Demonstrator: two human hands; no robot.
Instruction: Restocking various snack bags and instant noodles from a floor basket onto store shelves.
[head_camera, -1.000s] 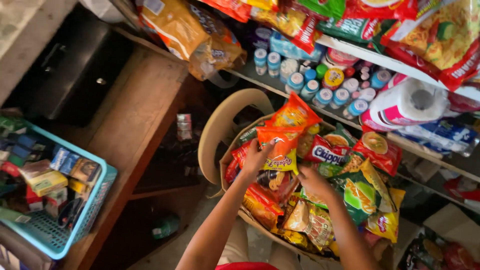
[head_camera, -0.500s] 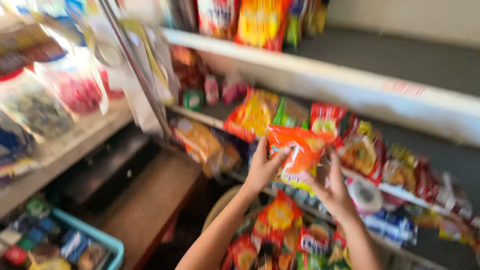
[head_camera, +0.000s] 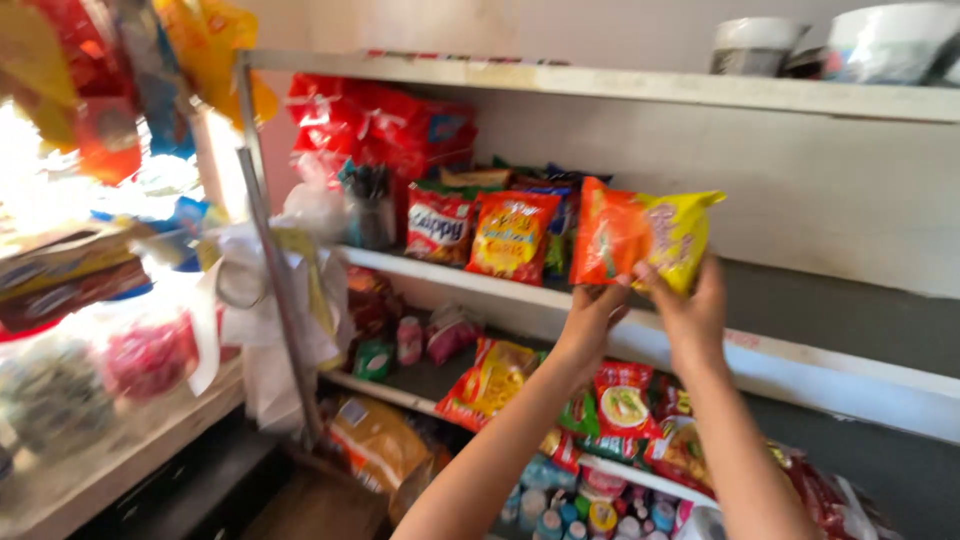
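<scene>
Both my hands hold up an orange and yellow snack packet (head_camera: 640, 238) in front of a white shelf (head_camera: 800, 352). My left hand (head_camera: 592, 315) grips its lower left edge, my right hand (head_camera: 690, 305) its lower right edge. The packet is upright, just right of a row of snack bags (head_camera: 510, 232) standing on that shelf. The dark shelf surface behind and to the right of the packet is bare.
Red packs (head_camera: 385, 125) are stacked at the shelf's back left. Lower shelves hold more snack bags (head_camera: 622, 395) and small capped bottles (head_camera: 575, 510). A metal pole (head_camera: 275, 270) with hanging plastic bags stands left. Pots (head_camera: 760, 45) sit on the top shelf.
My view has swung up from a box of snacks on the floor to the shelves. Both hands have lifted the orange packet from the box up to shelf height.
</scene>
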